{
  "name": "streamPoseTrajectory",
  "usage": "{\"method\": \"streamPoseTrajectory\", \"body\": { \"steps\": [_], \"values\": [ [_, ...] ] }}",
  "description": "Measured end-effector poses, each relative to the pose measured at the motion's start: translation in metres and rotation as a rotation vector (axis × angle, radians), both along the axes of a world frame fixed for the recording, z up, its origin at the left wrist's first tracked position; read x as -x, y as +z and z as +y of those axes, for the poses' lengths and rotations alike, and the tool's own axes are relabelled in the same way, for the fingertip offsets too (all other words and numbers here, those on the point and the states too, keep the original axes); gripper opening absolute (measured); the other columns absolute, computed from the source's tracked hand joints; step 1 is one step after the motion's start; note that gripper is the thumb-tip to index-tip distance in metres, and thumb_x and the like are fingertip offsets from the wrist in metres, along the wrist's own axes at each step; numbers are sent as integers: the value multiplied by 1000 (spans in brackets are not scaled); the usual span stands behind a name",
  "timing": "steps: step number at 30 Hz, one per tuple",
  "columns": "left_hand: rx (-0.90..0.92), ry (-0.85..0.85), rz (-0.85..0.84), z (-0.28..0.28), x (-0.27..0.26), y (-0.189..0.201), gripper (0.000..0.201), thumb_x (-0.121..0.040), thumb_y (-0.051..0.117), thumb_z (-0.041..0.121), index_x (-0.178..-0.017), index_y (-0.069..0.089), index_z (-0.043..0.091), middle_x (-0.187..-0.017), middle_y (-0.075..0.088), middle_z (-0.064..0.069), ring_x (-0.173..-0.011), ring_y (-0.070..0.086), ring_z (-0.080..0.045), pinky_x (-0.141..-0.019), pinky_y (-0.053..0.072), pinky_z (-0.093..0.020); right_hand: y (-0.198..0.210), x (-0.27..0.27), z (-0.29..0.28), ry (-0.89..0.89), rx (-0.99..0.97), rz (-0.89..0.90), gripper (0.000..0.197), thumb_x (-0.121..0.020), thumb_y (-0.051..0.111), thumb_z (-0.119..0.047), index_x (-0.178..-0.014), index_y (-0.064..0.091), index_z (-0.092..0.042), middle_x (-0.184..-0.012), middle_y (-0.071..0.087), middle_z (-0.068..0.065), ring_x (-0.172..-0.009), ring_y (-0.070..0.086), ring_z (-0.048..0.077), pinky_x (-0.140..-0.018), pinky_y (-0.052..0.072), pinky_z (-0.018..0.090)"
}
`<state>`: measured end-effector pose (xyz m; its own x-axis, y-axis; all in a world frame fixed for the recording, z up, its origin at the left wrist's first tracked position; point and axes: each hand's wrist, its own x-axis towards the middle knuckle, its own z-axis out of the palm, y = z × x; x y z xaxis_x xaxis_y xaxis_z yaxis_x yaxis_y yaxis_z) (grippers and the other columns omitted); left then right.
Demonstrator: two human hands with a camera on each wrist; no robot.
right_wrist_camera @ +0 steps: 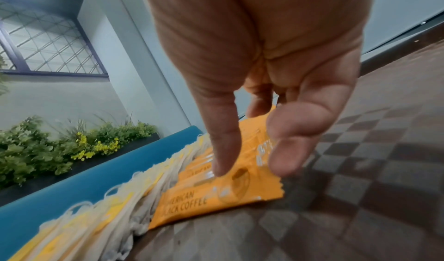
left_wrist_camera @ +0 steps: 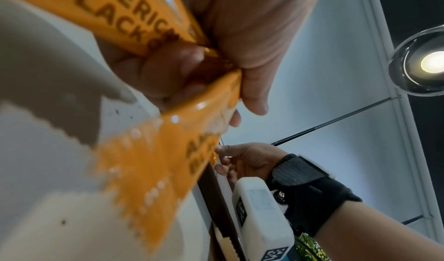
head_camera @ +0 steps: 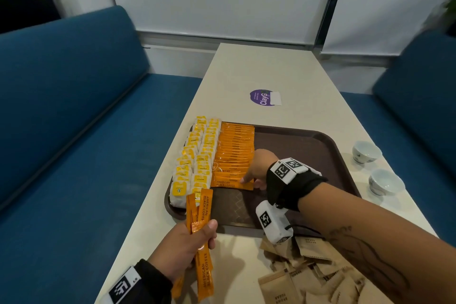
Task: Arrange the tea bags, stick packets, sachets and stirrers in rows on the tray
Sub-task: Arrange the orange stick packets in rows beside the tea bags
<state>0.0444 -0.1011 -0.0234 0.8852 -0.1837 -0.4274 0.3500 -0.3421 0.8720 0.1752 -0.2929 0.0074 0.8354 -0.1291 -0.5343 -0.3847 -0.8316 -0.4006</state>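
Checkered brown tray, glossy orange stick pkts

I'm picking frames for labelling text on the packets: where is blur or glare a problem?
Head view: sharp in the middle, stick packets print readable near the right hand; corners smeared. Left wrist view: held packets close, soft, with glare spots; ceiling lamp flares. Right wrist view: nearest packet readable though slightly soft; tea bags blurred.
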Motion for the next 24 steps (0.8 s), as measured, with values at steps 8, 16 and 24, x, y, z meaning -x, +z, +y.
{"method": "streamPoseTrajectory", "body": {
  "steps": [8, 16, 24],
  "values": [
    [106, -40, -2, -4, -3, 3, 46, -69, 53, 62, -68, 61, 16, -62, 60, 0, -51, 53, -11, -54, 45, -23, 39, 53, 3, -12, -470, -161, 24, -82, 71, -34, -85, 60, -12, -80, 62, 3, -70, 57, 13, -63, 46, 29],
    [247, -84, -85, -20, -2, 6, 38, -70, 58, 48, -87, 62, 15, -61, 63, 0, -43, 52, -7, -42, 39, -18, 20, 117, 22, -92, -829, -98, 20, -82, 71, -12, -71, 55, -13, -62, 58, 3, -47, 56, 8, -43, 42, 17],
    [194, -14, -71, -16, 5, 3, 45, -76, 61, 55, -79, 61, 10, -59, 62, 2, -41, 49, -7, -41, 37, -18, 15, 118, 12, -360, -1021, -255, 8, -97, 50, -21, -93, 53, -15, -86, 61, 9, -70, 59, 17, -49, 47, 25]
  ]
}}
